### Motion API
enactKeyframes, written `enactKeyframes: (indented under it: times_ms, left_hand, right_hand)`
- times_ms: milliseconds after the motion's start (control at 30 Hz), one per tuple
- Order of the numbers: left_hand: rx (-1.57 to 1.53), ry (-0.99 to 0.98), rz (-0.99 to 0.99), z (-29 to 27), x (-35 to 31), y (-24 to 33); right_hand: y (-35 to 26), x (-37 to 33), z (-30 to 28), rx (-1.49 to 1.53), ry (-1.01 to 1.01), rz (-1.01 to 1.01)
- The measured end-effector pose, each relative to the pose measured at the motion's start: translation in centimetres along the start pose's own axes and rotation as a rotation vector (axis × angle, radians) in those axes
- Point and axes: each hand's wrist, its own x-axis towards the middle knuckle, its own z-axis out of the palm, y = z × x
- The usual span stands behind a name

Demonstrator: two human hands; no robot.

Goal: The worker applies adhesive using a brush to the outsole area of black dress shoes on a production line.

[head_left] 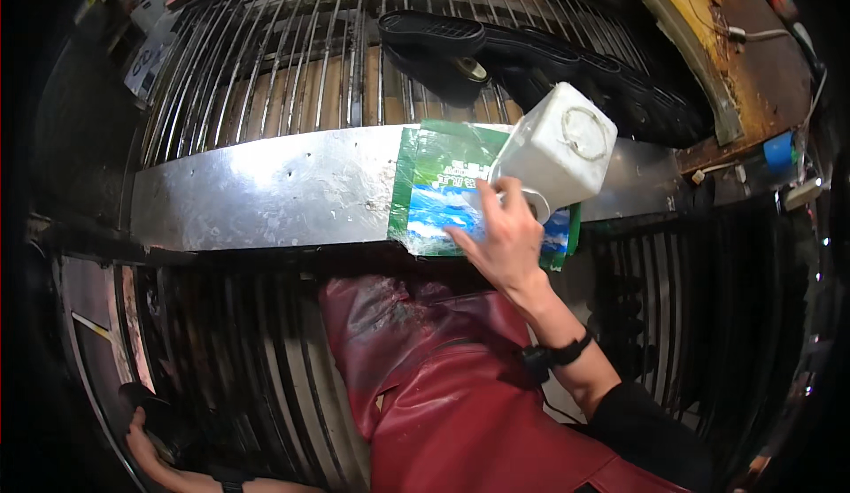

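Note:
Over the bench, my right hand (pixel 509 241) has its thumb and fingers spread beside the rim of a white square plastic container (pixel 575 143). The container is tipped over, with its base turned up and away from me. I cannot tell whether the fingertips touch it. Beneath them lies a green and blue printed sheet (pixel 425 165). Low at the left, my left hand (pixel 139 440) is closed around a dark object, apparently a black shoe (pixel 168 427); shadow hides much of it.
A shiny metal strip (pixel 266 183) runs along the bench front, with a rack of metal bars (pixel 283 59) behind it. Several black shoes (pixel 434 50) lie on the rack. At the right stands a worn wooden board (pixel 744 50) with cables. A dark red apron (pixel 460 396) covers my lap.

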Motion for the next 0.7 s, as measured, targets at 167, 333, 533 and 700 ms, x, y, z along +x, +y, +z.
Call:
enactKeyframes:
  times_ms: [167,333,533,700]
  left_hand:
    - [0.041,0.238,-0.428,-14.1,8.6,-14.3]
    - [-0.627,0.314,-0.023,-3.4,0.4,-15.0]
    - [-1.498,-0.533,0.256,13.2,-4.5,-12.2]
    - [-0.835,-0.428,0.054,17.5,-0.1,1.3]
  right_hand:
    - [2.7,-0.4,-0.1,0.114,0.132,0.015]
    - [4.9,-2.1,-1.2,0.177,0.108,0.196]
    - [4.9,-2.1,-2.7,0.507,0.226,0.259]
    - [6.0,-1.9,-1.9,0.482,0.193,0.288]
